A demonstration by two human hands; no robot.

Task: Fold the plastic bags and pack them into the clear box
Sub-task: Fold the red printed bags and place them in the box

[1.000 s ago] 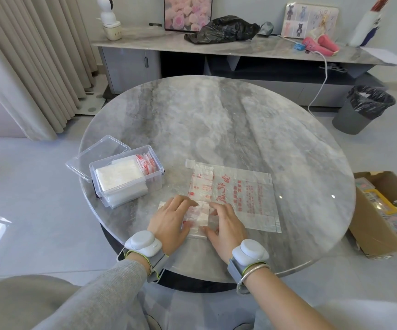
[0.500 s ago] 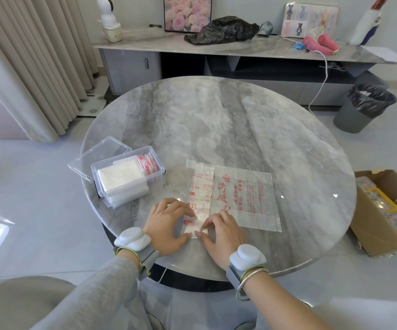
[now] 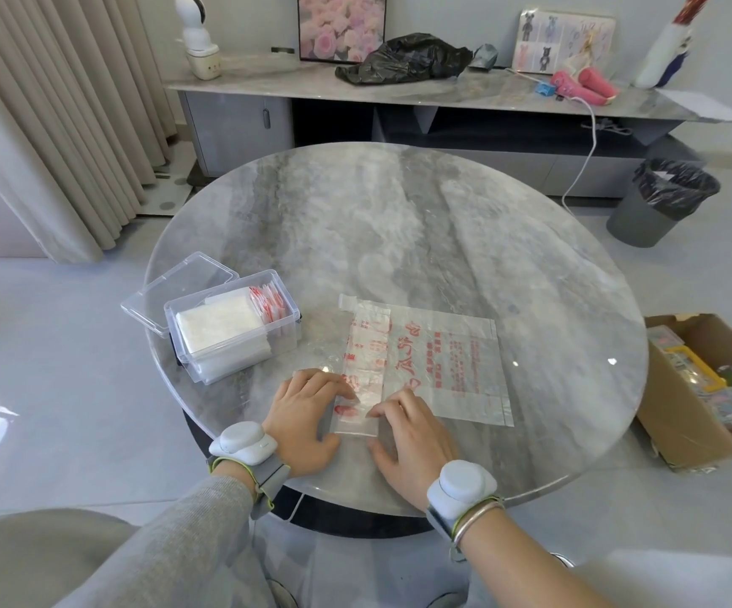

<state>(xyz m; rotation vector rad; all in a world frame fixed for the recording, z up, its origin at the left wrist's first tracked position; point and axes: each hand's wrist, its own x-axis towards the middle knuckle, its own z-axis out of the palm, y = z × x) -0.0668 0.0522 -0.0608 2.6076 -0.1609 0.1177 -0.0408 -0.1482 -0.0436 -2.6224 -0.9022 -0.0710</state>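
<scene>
left hand (image 3: 307, 414) and right hand (image 3: 412, 436), fingers flat and gripping nothing, press the plastic bag (image 3: 443, 366) at its folded end; clear box (image 3: 232, 326) sits nearby

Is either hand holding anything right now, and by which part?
Nothing is gripped: the left hand and right hand press the near end of the plastic bag, along its folded strip, flat on the table.

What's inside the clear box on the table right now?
The clear box holds a stack of folded whitish bags and, at its right end, folded red-printed bags standing on edge. Whatever lies under the stack is covered.
</scene>
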